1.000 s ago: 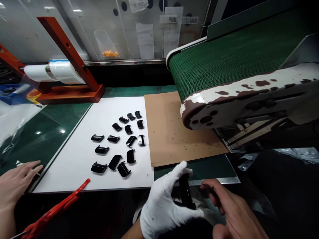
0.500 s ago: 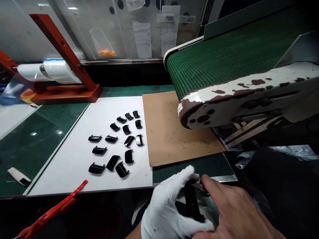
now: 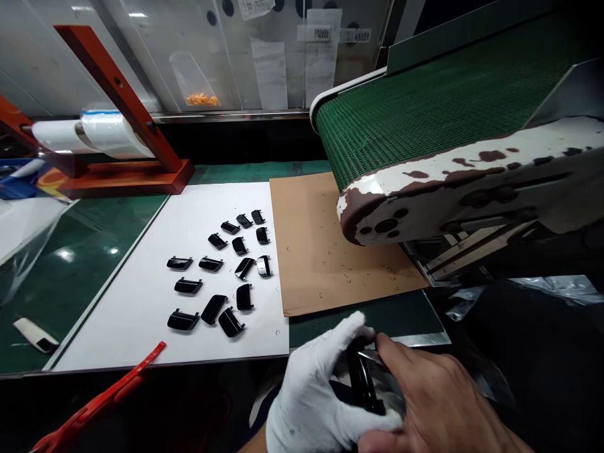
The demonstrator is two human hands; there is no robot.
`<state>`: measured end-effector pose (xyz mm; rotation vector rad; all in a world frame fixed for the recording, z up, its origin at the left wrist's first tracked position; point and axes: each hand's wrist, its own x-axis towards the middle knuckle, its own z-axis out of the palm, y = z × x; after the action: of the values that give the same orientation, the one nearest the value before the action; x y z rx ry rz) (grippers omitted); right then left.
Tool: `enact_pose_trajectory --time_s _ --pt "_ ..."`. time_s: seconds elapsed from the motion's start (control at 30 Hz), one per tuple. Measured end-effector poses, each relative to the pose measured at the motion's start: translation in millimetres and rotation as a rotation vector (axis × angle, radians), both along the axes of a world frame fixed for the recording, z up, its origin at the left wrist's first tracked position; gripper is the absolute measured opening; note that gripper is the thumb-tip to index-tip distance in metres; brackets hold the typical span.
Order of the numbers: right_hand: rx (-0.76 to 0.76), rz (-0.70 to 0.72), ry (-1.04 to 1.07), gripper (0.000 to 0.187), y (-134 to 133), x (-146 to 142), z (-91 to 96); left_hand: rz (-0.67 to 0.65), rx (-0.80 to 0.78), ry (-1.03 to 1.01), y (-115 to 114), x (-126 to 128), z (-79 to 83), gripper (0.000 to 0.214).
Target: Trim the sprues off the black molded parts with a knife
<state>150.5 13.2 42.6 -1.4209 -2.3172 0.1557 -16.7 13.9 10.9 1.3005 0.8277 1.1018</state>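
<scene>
My left hand (image 3: 311, 393), in a white glove, is closed around a glossy black plastic part (image 3: 363, 380), gripping it by its ends below the table's front edge. My right hand (image 3: 438, 390) is bare and closed. Between its thumb and index finger shows a thin silvery blade-like tool (image 3: 370, 357), which meets the upper end of the part. The fingers hide the tool's handle. Several similar black plastic parts (image 3: 211, 263) with small tabs lie spread over a white sheet (image 3: 136, 296) to the left.
Brown cardboard (image 3: 306, 251), with small curled shavings on it, lies beside the white sheet. Over its right side juts a green conveyor belt (image 3: 425, 100). A red-brown wooden stand (image 3: 127, 179) carries rolls of plastic film (image 3: 116, 133). A red strap-like strip (image 3: 108, 393) sticks out at the front left.
The part and the tool have turned slightly in my hands, and more of the blade's shine shows. At the far left, the clear plastic and white sheet have shifted.
</scene>
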Motion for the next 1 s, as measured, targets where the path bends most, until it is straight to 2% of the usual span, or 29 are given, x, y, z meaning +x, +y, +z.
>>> enact_pose_trajectory --time_s 0.33,0.5,0.83,1.0 --pt "0.061 0.011 0.008 0.088 2 0 -8.4 0.071 -0.095 0.054 2 4 -1.2 0.081" --pt "0.057 0.015 0.002 0.088 1 0 -10.7 0.072 -0.139 0.056 2 6 -2.2 0.079" --pt "0.034 0.024 -0.042 0.085 -2 3 -14.1 0.054 -0.131 0.124 0 5 -8.0 0.083" --pt "0.050 0.025 -0.052 0.085 -4 5 -15.4 0.050 -0.179 0.076 0 7 -7.2 0.081"
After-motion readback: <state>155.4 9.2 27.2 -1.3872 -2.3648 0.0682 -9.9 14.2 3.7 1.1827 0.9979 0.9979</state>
